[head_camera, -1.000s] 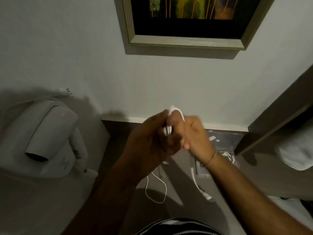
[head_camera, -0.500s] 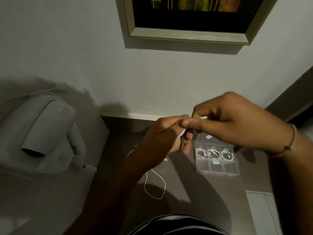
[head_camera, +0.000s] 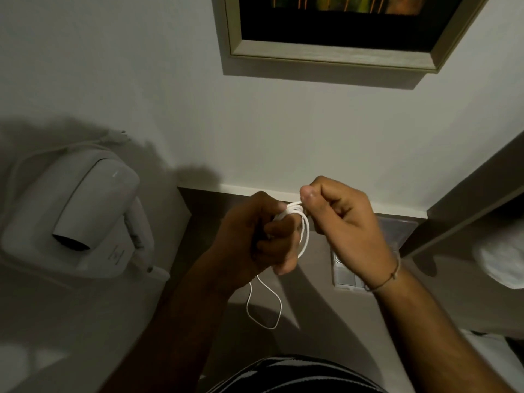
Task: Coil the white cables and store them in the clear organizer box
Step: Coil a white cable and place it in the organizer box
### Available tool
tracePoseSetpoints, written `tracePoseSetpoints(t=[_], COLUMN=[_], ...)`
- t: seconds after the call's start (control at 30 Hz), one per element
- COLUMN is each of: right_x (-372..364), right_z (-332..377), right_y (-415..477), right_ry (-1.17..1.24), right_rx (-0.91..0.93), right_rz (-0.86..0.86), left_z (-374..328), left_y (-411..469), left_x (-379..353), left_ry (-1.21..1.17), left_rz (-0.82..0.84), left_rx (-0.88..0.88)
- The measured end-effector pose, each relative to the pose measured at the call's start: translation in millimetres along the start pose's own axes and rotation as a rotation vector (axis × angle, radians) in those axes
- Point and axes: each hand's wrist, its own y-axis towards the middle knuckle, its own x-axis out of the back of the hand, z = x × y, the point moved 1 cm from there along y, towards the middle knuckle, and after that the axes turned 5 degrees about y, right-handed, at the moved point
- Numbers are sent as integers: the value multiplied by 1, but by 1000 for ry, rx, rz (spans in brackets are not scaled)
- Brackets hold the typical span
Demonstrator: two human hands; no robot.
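Note:
A thin white cable (head_camera: 304, 234) is wound in a few loops around the fingers of my left hand (head_camera: 261, 236), which is closed on it. My right hand (head_camera: 344, 219) pinches the top of the loops between thumb and forefinger. The loose tail of the cable (head_camera: 265, 304) hangs below my left hand in a long loop over the brown surface. The clear organizer box (head_camera: 344, 275) lies on the surface behind my right wrist, mostly hidden; its raised lid (head_camera: 397, 232) shows past my right hand.
A white wall-mounted hair dryer (head_camera: 85, 217) hangs at the left. A framed picture (head_camera: 340, 29) is on the wall above. A dark shelf edge (head_camera: 467, 194) and a white rolled towel (head_camera: 504, 259) are at the right.
My right hand has come back down from high at the right to the left hand, laying another loop of cable on it. It now covers the box compartments seen before.

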Motion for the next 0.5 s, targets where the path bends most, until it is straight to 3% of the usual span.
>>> tracePoseSetpoints(t=[0.13, 0.3, 0.4, 0.5], right_x=[-15, -16, -19, -25], right_z=[-8, -13, -20, -26], right_y=[-13, -19, -24, -34], right_ry=[-39, -4, 26, 108], right_rx=[9, 13, -45, -117], right_rz=[-165, -335, -318, -267], left_z=[4, 8, 3, 3], left_y=[7, 15, 18, 19], left_x=[-2, -1, 3, 11], left_ry=[-114, -291, -415, -426], left_rz=[-28, 122, 172, 99], left_rx=[-71, -160, -257, -330])
